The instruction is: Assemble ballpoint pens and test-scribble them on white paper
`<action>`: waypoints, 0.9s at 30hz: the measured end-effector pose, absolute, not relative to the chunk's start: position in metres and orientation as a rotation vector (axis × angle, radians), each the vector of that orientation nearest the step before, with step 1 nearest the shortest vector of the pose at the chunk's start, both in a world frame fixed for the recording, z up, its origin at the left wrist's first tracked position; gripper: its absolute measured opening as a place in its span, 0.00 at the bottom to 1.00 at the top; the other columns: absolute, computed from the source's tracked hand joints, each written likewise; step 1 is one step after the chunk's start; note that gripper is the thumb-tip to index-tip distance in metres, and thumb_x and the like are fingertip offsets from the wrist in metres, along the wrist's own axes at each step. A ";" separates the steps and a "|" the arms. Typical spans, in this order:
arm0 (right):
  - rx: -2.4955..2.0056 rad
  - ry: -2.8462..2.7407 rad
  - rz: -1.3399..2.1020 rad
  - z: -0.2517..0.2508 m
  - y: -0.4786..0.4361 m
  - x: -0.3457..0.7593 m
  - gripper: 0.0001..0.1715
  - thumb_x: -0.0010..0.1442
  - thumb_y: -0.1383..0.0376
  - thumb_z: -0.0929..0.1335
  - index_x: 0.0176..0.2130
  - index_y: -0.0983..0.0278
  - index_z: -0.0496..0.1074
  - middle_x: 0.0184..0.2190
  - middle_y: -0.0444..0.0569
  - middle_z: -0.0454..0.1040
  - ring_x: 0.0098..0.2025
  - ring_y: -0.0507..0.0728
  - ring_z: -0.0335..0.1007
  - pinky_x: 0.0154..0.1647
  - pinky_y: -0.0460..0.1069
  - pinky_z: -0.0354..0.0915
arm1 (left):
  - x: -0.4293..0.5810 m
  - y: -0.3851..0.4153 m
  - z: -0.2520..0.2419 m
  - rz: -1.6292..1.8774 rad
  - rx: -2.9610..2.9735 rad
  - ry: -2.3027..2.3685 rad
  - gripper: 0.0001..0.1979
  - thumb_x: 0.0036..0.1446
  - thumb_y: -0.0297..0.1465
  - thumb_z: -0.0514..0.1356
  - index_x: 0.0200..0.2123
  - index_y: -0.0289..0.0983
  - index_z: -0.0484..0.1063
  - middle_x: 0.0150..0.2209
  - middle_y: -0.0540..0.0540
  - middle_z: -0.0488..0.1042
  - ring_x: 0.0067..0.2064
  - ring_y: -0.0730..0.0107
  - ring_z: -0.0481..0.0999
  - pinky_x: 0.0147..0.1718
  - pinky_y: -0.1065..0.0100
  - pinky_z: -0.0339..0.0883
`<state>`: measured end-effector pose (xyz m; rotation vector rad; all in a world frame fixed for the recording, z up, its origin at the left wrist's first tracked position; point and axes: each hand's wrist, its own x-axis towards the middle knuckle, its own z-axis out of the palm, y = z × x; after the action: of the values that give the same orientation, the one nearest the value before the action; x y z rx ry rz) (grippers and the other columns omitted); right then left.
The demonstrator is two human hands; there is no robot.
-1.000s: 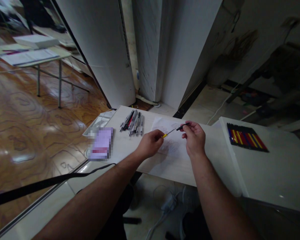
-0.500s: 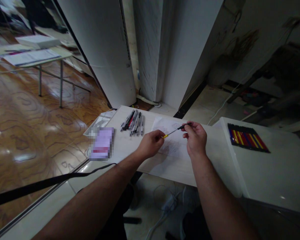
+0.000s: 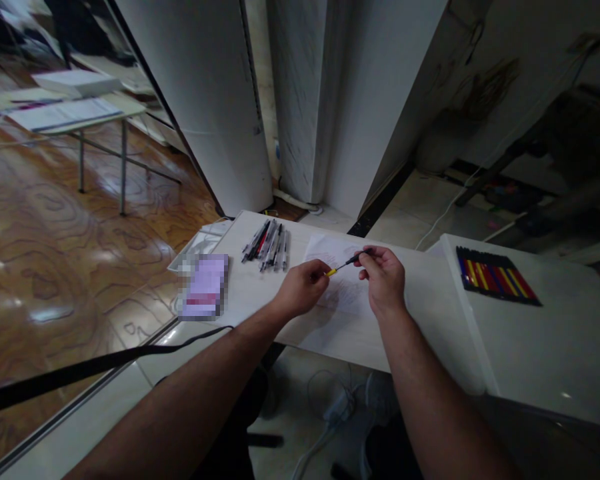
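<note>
A thin pen refill [image 3: 341, 265] with a yellow end is pinched at that end by the closed fingertips of the left hand [image 3: 303, 288]. Its other end meets a black pen part [image 3: 360, 255], which is gripped between thumb and fingers of the right hand [image 3: 383, 280]. Both are held just above a sheet of paper [image 3: 330, 250] near the middle of the surface [image 3: 250, 293]. A row of pens [image 3: 267, 245] is laid by the far edge, and a blurred purple object [image 3: 203, 287] at the left edge. A pack of coloured pens [image 3: 495, 283] is seen on the adjoining white surface [image 3: 530, 347].
</note>
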<state>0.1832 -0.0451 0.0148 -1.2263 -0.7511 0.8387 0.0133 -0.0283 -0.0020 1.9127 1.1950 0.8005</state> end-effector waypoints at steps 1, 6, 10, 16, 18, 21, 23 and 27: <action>-1.233 -0.765 0.850 0.014 -0.045 0.182 0.15 0.47 0.62 0.73 0.35 0.64 0.70 0.31 0.47 0.78 0.27 0.51 0.72 0.17 0.42 0.58 | 0.013 -0.028 -0.002 0.802 1.910 1.193 0.09 0.55 0.30 0.56 0.37 0.36 0.75 0.28 0.50 0.75 0.29 0.73 0.70 0.28 0.73 0.61; -1.245 -0.829 0.904 0.009 -0.047 0.176 0.15 0.47 0.62 0.73 0.36 0.64 0.71 0.30 0.46 0.78 0.27 0.51 0.72 0.18 0.42 0.58 | 0.013 -0.027 -0.003 0.803 1.905 1.173 0.10 0.55 0.30 0.57 0.38 0.36 0.76 0.28 0.50 0.75 0.29 0.73 0.70 0.28 0.73 0.62; -1.236 -0.840 0.948 0.008 -0.047 0.174 0.15 0.47 0.62 0.73 0.35 0.64 0.71 0.30 0.47 0.78 0.27 0.52 0.73 0.18 0.42 0.59 | 0.013 -0.027 -0.004 0.819 1.905 1.175 0.10 0.55 0.30 0.57 0.38 0.36 0.76 0.29 0.50 0.75 0.30 0.73 0.70 0.29 0.73 0.62; -1.237 -0.834 0.955 0.008 -0.048 0.173 0.15 0.47 0.62 0.73 0.35 0.65 0.71 0.31 0.47 0.78 0.27 0.52 0.73 0.18 0.42 0.59 | 0.012 -0.027 -0.004 0.814 1.907 1.173 0.10 0.55 0.30 0.57 0.38 0.36 0.76 0.29 0.50 0.75 0.30 0.73 0.71 0.29 0.73 0.62; -1.234 -0.837 0.956 0.008 -0.048 0.174 0.15 0.47 0.62 0.73 0.35 0.65 0.71 0.31 0.47 0.78 0.27 0.52 0.73 0.18 0.42 0.59 | 0.012 -0.027 -0.003 0.819 1.907 1.170 0.09 0.55 0.30 0.57 0.38 0.36 0.76 0.29 0.50 0.75 0.30 0.73 0.71 0.30 0.73 0.62; -1.231 -0.842 0.957 0.008 -0.048 0.174 0.15 0.47 0.62 0.73 0.35 0.65 0.71 0.31 0.47 0.78 0.27 0.52 0.73 0.18 0.42 0.59 | 0.012 -0.027 -0.002 0.819 1.908 1.172 0.09 0.54 0.29 0.57 0.37 0.36 0.75 0.29 0.50 0.75 0.29 0.73 0.71 0.29 0.73 0.62; -1.231 -0.844 0.956 0.008 -0.049 0.173 0.14 0.47 0.62 0.73 0.35 0.65 0.71 0.31 0.47 0.78 0.27 0.52 0.73 0.18 0.42 0.59 | 0.013 -0.027 -0.002 0.819 1.908 1.177 0.09 0.54 0.29 0.57 0.37 0.36 0.75 0.29 0.50 0.75 0.29 0.73 0.71 0.29 0.73 0.62; -1.243 -0.859 0.960 0.008 -0.049 0.171 0.13 0.47 0.63 0.73 0.35 0.65 0.71 0.30 0.47 0.78 0.27 0.52 0.73 0.18 0.42 0.59 | 0.012 -0.027 -0.003 0.823 1.909 1.174 0.08 0.55 0.29 0.57 0.37 0.37 0.75 0.29 0.50 0.75 0.29 0.73 0.71 0.29 0.73 0.63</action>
<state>0.1715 -0.0491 0.0083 -1.2425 -0.8590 0.9596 0.0125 -0.0265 -0.0032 1.9088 1.1736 0.8227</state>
